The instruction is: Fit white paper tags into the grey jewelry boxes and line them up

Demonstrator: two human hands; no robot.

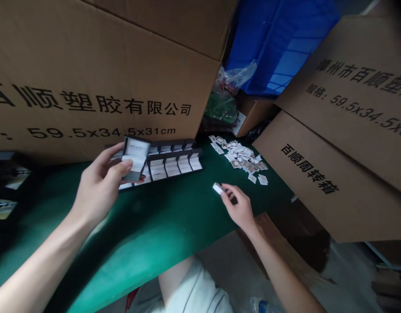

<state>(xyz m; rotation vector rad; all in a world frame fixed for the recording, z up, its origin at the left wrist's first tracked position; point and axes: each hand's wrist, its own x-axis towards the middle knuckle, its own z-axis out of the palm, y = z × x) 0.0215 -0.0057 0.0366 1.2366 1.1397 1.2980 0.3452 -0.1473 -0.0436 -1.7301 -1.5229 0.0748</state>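
My left hand (101, 184) grips an open jewelry box (135, 157), black outside with a white lining and faint print inside its lid. Behind and below it stands a row of similar open black boxes (174, 164) with white insides, partly covered by this hand. To the right, over the green table, my right hand (238, 203) pinches a small white pad (218, 188) between thumb and fingers. Beyond that hand lies a loose heap of small white pads (242, 155), a few of them apart from the pile.
A large cardboard carton (99, 74) walls off the back of the green table (161, 217). Another carton (344, 130) leans in from the right. Blue plastic crates (279, 48) and a clear bag (225, 98) sit behind. Dark boxes (8, 187) stand at the left edge.
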